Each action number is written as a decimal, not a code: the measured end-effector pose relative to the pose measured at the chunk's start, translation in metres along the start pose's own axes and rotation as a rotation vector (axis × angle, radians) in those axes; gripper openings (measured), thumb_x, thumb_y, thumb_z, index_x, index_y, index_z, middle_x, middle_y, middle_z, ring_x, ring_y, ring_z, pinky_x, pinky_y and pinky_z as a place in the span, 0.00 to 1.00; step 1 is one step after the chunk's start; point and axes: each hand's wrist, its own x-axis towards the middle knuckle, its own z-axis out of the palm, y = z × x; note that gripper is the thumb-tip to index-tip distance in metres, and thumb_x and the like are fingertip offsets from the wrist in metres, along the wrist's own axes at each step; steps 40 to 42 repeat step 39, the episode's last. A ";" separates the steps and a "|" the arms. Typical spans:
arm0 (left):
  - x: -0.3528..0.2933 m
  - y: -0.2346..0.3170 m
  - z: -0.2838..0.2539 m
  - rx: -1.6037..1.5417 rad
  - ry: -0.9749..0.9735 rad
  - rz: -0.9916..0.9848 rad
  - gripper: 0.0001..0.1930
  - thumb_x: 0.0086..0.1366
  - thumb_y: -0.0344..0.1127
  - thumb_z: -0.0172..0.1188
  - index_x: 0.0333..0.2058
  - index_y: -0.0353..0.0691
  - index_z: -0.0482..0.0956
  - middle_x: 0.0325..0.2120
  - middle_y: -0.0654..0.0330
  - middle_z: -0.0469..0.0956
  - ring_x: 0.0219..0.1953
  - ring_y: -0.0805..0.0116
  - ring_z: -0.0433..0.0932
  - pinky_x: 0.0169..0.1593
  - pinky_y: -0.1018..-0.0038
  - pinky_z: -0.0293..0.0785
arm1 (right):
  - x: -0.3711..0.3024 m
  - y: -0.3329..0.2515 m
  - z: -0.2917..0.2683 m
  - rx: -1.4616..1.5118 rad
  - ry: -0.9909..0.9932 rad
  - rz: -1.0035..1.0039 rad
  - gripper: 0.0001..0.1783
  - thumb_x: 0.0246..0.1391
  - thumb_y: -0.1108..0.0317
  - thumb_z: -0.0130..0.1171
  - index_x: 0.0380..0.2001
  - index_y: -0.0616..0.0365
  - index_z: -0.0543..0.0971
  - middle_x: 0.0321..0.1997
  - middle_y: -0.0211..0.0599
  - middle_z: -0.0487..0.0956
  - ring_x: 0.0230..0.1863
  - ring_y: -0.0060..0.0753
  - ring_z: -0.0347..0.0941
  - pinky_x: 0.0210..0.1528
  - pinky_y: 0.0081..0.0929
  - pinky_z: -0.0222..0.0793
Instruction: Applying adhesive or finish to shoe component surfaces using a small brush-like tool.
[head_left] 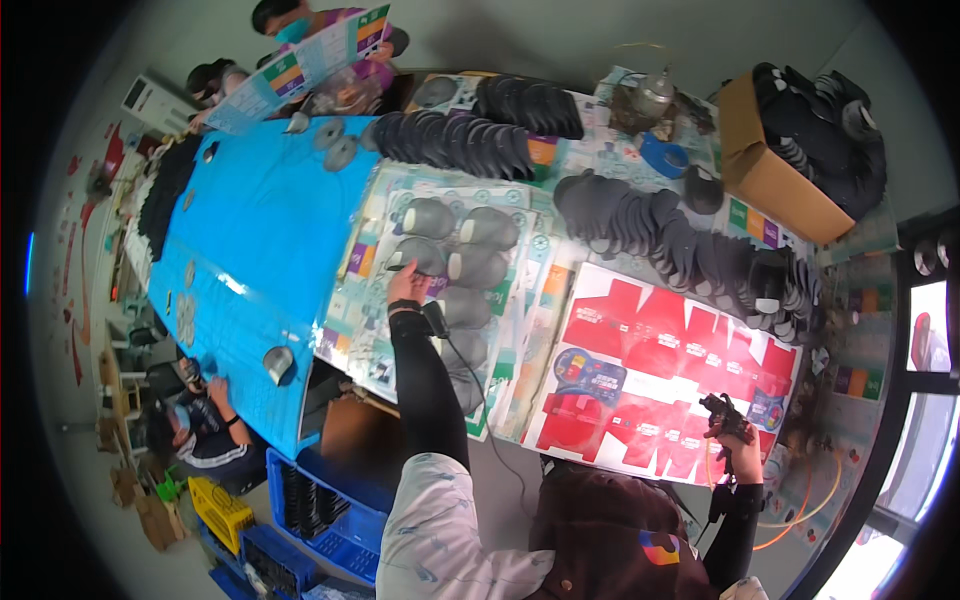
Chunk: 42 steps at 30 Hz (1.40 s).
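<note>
My left hand (408,287) reaches over printed sheets, its fingertips pinching the near edge of a grey cup-shaped piece (420,252). More such grey pieces lie beside it in two columns, among them one grey piece (488,228) at the far right of the group and another (465,308) nearer me. A dark cable hangs from a small black device at my left wrist. My right hand (738,450) is wrapped round a black spray gun (724,412) above the red-and-white printed sheet (640,360). An orange hose runs down near that hand.
Long rows of nested dark pieces (455,142) line the table's far side, with another row (690,240) at right. A cardboard box (770,160) overflows with dark pieces. Left lies a blue tabletop (265,220); blue crates (330,520) stand below. Other people sit left and far.
</note>
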 end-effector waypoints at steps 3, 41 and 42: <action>0.036 0.005 -0.015 0.382 0.130 0.015 0.14 0.61 0.39 0.73 0.37 0.37 0.81 0.31 0.55 0.82 0.37 0.59 0.83 0.48 0.57 0.81 | -0.001 0.007 0.000 0.027 0.015 -0.006 0.17 0.49 0.80 0.58 0.45 0.63 0.81 0.39 0.35 0.86 0.38 0.25 0.83 0.23 0.19 0.73; -0.314 -0.200 0.271 1.717 -0.549 0.644 0.26 0.55 0.46 0.75 0.50 0.40 0.82 0.44 0.49 0.85 0.48 0.53 0.84 0.52 0.60 0.78 | -0.025 0.071 -0.078 0.168 -0.017 -0.061 0.33 0.57 0.82 0.62 0.66 0.64 0.68 0.47 0.41 0.85 0.44 0.33 0.85 0.29 0.21 0.75; -0.314 -0.200 0.271 1.717 -0.549 0.644 0.26 0.55 0.46 0.75 0.50 0.40 0.82 0.44 0.49 0.85 0.48 0.53 0.84 0.52 0.60 0.78 | -0.025 0.071 -0.078 0.168 -0.017 -0.061 0.33 0.57 0.82 0.62 0.66 0.64 0.68 0.47 0.41 0.85 0.44 0.33 0.85 0.29 0.21 0.75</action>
